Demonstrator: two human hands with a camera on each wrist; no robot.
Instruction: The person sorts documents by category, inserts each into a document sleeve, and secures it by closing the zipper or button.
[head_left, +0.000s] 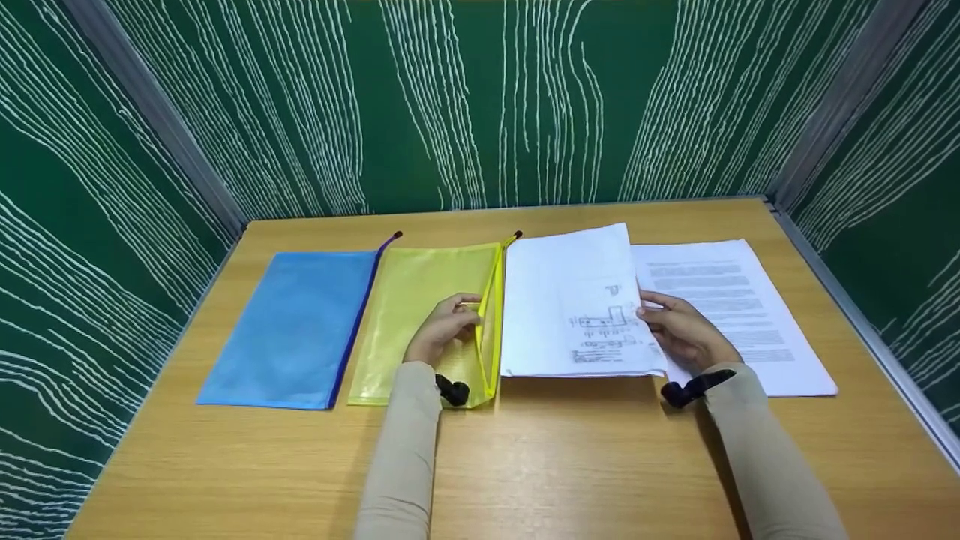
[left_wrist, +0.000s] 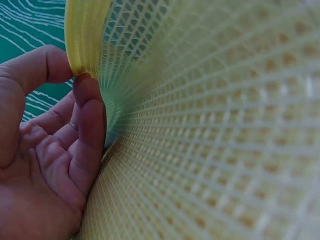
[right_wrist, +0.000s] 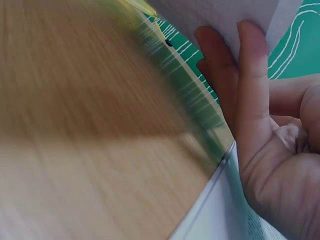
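A yellow mesh zip pouch lies left of the middle of the table, its right-hand mouth spread apart. My left hand pinches the upper edge of that mouth between thumb and fingers; in the left wrist view the yellow zip edge is caught at the fingertips and the mesh inside shows. My right hand grips the right edge of a sheaf of white papers with a printed drawing. The sheaf is raised off the table, its left edge beside the pouch's mouth. In the right wrist view, fingers lie against the sheaf's underside.
A blue zip pouch with a dark purple zip lies at the left. Another stack of printed papers lies at the right, partly under the raised sheaf and right hand. Green panels with white lines border the wooden table.
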